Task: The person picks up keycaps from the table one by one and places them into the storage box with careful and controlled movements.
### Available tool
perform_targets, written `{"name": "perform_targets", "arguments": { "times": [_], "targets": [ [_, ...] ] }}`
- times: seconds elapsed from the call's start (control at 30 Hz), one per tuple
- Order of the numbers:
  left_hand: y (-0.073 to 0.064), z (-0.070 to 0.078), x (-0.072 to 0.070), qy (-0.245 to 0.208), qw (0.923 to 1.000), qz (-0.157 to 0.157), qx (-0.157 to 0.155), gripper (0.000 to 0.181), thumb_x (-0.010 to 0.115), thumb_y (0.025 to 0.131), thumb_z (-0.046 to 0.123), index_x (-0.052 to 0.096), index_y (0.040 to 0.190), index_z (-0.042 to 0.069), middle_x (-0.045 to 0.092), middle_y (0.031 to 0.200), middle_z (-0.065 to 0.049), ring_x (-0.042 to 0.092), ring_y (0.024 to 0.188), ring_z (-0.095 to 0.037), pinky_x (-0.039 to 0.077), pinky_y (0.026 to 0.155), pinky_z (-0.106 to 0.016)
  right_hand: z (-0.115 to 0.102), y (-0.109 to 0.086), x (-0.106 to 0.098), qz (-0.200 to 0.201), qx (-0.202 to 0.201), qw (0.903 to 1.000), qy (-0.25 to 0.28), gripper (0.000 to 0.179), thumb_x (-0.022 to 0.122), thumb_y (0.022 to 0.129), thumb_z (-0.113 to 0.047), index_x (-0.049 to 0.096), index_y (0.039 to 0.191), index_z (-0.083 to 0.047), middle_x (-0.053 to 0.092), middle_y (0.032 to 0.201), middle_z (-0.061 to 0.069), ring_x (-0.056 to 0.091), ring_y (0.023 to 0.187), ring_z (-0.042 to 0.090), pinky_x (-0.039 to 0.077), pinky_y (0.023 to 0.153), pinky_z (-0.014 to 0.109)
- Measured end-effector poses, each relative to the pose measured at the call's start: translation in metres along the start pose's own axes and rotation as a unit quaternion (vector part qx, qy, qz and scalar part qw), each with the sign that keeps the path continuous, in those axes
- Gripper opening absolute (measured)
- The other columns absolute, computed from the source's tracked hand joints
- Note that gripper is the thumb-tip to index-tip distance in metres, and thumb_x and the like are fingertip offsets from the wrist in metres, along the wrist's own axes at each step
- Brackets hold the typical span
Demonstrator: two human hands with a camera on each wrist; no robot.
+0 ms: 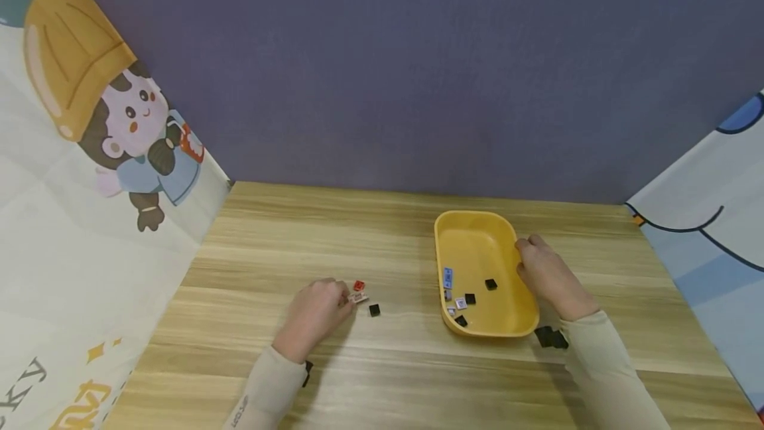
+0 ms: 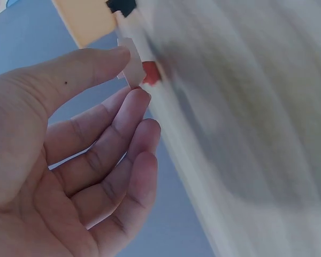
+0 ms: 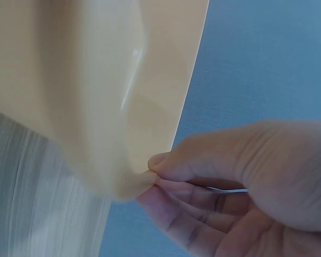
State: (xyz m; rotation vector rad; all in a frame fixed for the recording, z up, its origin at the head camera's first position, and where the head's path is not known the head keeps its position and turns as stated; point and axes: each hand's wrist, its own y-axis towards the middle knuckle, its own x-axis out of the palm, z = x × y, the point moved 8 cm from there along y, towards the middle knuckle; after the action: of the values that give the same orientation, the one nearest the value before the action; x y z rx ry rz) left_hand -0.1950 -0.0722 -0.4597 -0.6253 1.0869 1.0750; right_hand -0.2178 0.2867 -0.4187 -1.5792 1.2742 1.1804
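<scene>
Between thumb and fingertips, my left hand (image 1: 315, 314) pinches a small pale pink tile (image 2: 132, 65), low over the wooden table. A little red tile (image 1: 359, 285) lies just beyond it, and a black square tile (image 1: 375, 310) lies to its right. My right hand (image 1: 550, 277) grips the right rim of a yellow plastic tray (image 1: 471, 241), thumb on one side of the rim and fingers on the other. Inside the tray are a blue tile (image 1: 447, 277), a white tile (image 1: 460, 303), a black tile (image 1: 491, 284) and several more small pieces.
Dark pieces (image 1: 550, 338) lie beside the right sleeve, and another dark piece (image 1: 308, 373) is partly hidden by the left sleeve. A blue-grey panel (image 1: 418, 85) rises behind the wooden table (image 1: 286, 231). Printed cloth (image 1: 89, 271) borders the left side.
</scene>
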Motion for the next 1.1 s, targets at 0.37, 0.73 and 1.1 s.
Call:
{"name": "perform_targets", "arguments": {
  "times": [0.37, 0.73, 1.1],
  "targets": [
    [0.012, 0.032, -0.013, 0.006, 0.9994, 0.002, 0.035, 0.014, 0.08, 0.084, 0.022, 0.076, 0.089, 0.009, 0.063, 0.077, 0.002, 0.053, 0.063, -0.008, 0.049, 0.056, -0.025, 0.001, -0.002, -0.001, 0.005, -0.003, 1.0, 0.002, 0.021, 0.057, 0.087, 0.012, 0.056, 0.107, 0.017, 0.047, 0.087, 0.02, 0.048, 0.068, 0.025, 0.047, 0.058, 0.038],
    [0.055, 0.102, -0.018, 0.016, 0.9923, 0.011, 0.122, 0.012, 0.071, 0.091, 0.026, 0.076, 0.085, 0.015, 0.062, 0.075, 0.005, 0.057, 0.067, -0.01, 0.051, 0.061, -0.028, 0.002, 0.0, 0.0, 0.002, -0.003, 1.0, 0.002, 0.023, 0.057, 0.087, 0.012, 0.055, 0.109, 0.019, 0.047, 0.087, 0.021, 0.048, 0.07, 0.026, 0.047, 0.058, 0.038],
    [0.088, 0.151, -0.005, 0.032, 0.9845, -0.017, 0.171, 0.023, 0.071, 0.093, 0.031, 0.068, 0.074, 0.018, 0.05, 0.064, 0.009, 0.045, 0.057, -0.007, 0.036, 0.048, -0.023, 0.001, 0.0, 0.0, 0.006, 0.0, 1.0, -0.002, 0.021, 0.057, 0.087, 0.011, 0.057, 0.107, 0.017, 0.047, 0.086, 0.019, 0.048, 0.07, 0.026, 0.047, 0.059, 0.039]
  ]
}}
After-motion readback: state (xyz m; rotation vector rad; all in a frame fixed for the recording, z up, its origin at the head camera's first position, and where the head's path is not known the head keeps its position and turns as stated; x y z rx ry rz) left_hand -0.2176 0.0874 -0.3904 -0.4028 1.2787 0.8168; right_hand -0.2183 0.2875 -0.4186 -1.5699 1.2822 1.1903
